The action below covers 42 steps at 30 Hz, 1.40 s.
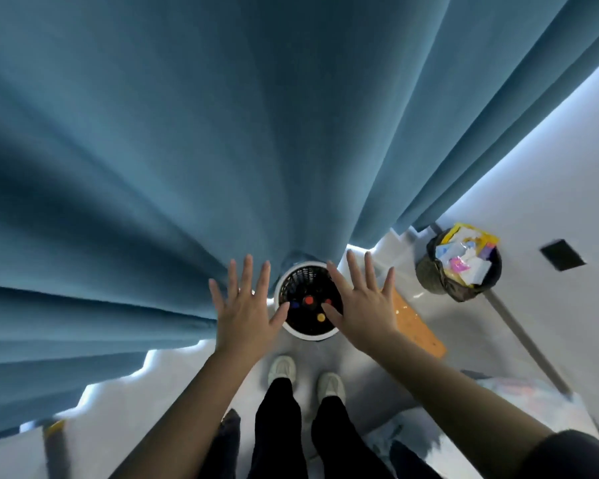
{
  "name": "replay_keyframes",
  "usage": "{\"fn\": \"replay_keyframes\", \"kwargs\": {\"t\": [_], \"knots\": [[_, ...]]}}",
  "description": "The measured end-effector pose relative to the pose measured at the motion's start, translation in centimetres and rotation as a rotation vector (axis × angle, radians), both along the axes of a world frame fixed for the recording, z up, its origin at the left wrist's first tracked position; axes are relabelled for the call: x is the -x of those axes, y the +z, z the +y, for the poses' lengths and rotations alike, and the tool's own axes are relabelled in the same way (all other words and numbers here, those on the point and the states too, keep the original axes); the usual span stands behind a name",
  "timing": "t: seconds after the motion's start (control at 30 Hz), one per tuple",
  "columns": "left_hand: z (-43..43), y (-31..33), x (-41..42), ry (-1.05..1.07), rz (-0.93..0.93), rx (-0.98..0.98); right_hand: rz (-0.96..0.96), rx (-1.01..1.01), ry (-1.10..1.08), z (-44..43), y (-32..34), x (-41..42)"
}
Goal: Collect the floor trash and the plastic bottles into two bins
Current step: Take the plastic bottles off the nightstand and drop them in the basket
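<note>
A white-rimmed black mesh bin (293, 331) stands on the floor just ahead of my feet. Inside it I see bottle caps, red (309, 300), yellow (321, 317) and blue (295, 304). My left hand (245, 309) and my right hand (363, 305) hover above either side of the bin, fingers spread straight, palms down, holding nothing. A second bin (429, 274), dark with a black liner, stands to the right and is full of colourful wrappers and paper trash (464, 261).
A blue curtain (187, 150) hangs right behind the mesh bin and fills the upper view. An orange flat sheet (419, 330) lies on the pale floor to the right of the bin. A dark floor strip (523, 340) runs back right. My white shoes (282, 369) stand below.
</note>
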<state>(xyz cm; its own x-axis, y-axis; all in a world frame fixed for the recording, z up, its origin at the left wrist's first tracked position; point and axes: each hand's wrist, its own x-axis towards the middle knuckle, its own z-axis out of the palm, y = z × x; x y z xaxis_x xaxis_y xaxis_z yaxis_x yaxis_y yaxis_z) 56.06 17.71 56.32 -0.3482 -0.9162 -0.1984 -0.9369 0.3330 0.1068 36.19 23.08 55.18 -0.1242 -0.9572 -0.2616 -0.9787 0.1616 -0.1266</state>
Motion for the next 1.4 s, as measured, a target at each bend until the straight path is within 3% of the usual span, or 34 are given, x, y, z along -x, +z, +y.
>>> {"fn": "replay_keyframes", "kwargs": {"t": [0.23,0.57,1.03,1.4], "knots": [[7.2,7.5,-6.0,0.323,0.064,0.225,0.025,0.199,0.178,0.2,7.4,-5.7],[14.5,9.9,-22.1,0.853,0.066,0.330,-0.047,0.281,0.708,-1.4,11.9,-25.7],[27.2,10.0,-52.2,1.243,-0.036,0.307,-0.020,0.295,1.117,5.1,12.7,-60.3],[32.9,6.9,-62.7,1.494,-0.041,0.178,-0.047,0.220,1.378,7.1,10.3,-74.6]]}}
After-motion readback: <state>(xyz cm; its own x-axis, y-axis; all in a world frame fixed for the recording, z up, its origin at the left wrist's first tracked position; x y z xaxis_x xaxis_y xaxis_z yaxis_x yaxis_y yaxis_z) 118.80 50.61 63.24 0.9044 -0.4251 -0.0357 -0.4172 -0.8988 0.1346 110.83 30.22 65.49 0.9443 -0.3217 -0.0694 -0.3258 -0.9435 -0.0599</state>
